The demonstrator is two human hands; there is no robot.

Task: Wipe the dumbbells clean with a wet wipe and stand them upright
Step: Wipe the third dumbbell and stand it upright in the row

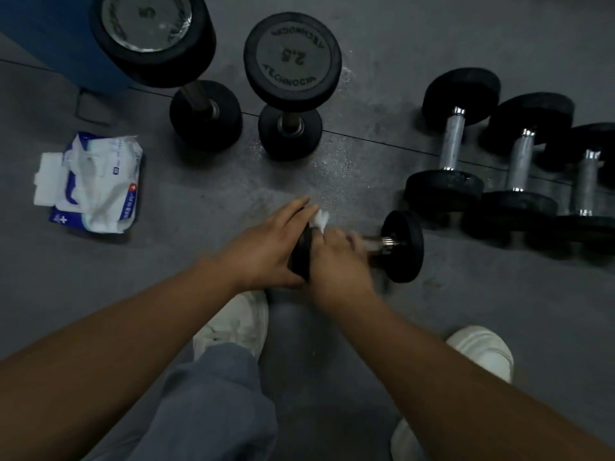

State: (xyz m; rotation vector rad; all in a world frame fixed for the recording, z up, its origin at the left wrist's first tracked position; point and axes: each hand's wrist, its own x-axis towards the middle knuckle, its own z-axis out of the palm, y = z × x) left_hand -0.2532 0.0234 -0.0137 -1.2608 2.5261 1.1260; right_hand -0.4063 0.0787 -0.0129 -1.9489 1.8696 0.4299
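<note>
A small black dumbbell [402, 246] lies on its side on the grey floor in front of me. My left hand [266, 247] grips its left weight plate. My right hand [336, 257], blurred, is wrapped round the metal handle with a white wet wipe [321, 219] that sticks out above the fingers. Two larger dumbbells stand upright behind: one marked 5 [156, 38] at the back left, one marked 2.5 [293, 58] beside it. Three dumbbells with silver handles [452, 141] lie side by side at the right.
An open pack of wet wipes [96, 184] lies on the floor at the left. A blue object [50, 38] stands at the back left corner. My white shoes [236, 324] and grey trouser leg fill the lower middle.
</note>
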